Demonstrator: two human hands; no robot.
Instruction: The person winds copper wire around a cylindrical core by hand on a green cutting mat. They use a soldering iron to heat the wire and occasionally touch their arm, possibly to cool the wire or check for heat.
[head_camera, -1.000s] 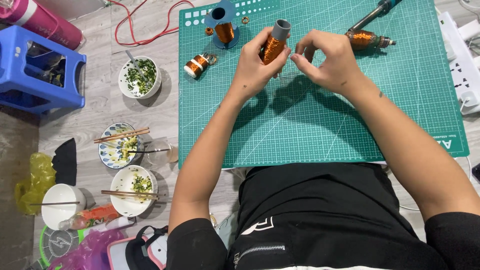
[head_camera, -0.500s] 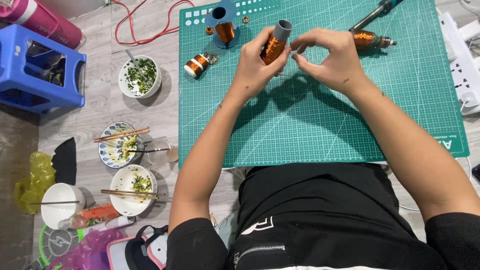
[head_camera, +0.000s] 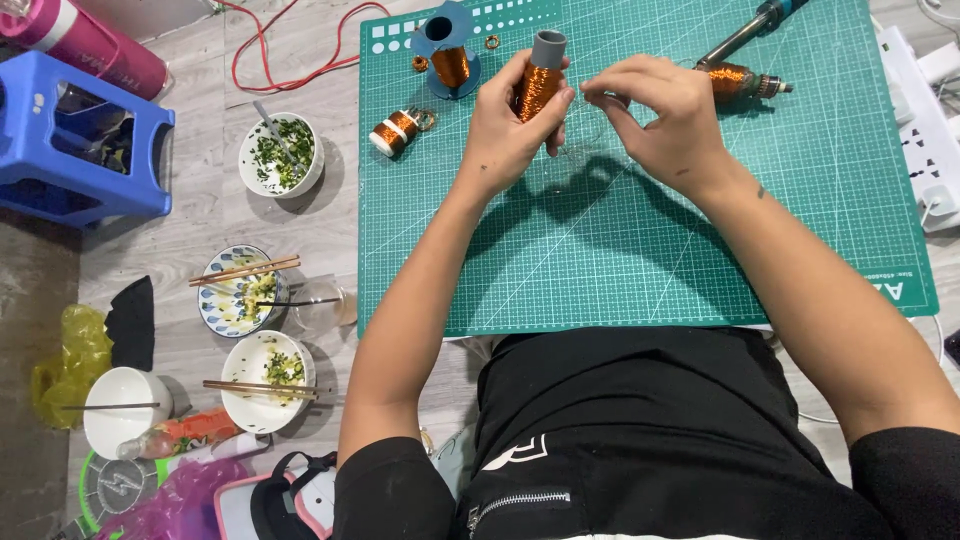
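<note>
Copper-wound spool held upright over the green cutting mat (head_camera: 640, 250).
I see the left hand (head_camera: 510, 130) closed around the spool (head_camera: 540, 85), long axis vertical; the right hand (head_camera: 660, 125), just beside it, pinches shut, seemingly on fine wire.

Left hand (head_camera: 510, 125) grips copper-wound tube (head_camera: 540, 80) over green mat (head_camera: 620, 270).

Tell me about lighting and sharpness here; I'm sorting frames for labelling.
Head view: even overhead light, soft shadows of both arms on the green cutting mat; left hand and copper wire coil sharp; right hand sharp too; no glare, slight wide-angle stretch at edges.
</note>
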